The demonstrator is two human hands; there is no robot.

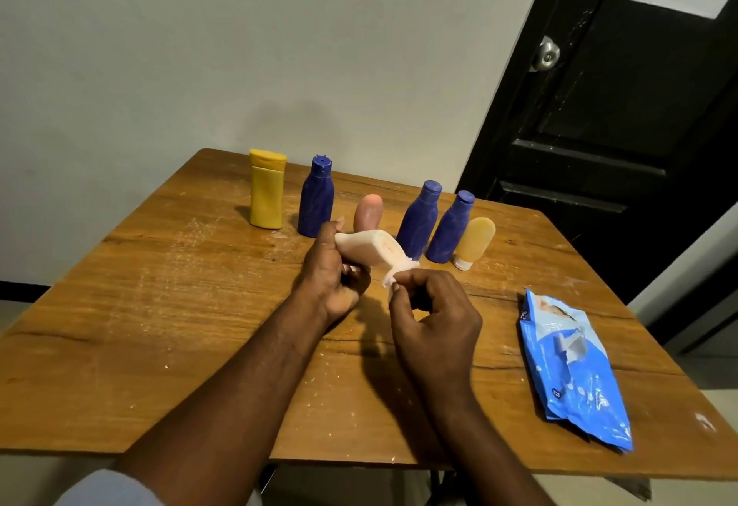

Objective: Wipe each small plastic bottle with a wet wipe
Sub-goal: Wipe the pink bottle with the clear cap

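My left hand grips a small white plastic bottle, held on its side above the table. My right hand pinches a white wet wipe against the bottle's narrow right end. Behind them a row stands on the wooden table: a yellow bottle, a blue bottle, a pink bottle partly hidden by the white one, two more blue bottles, and a pale yellow tube standing on its white cap.
A blue pack of wet wipes lies on the table at the right, near the edge. A black door with a metal knob stands behind the table on the right, a pale wall on the left.
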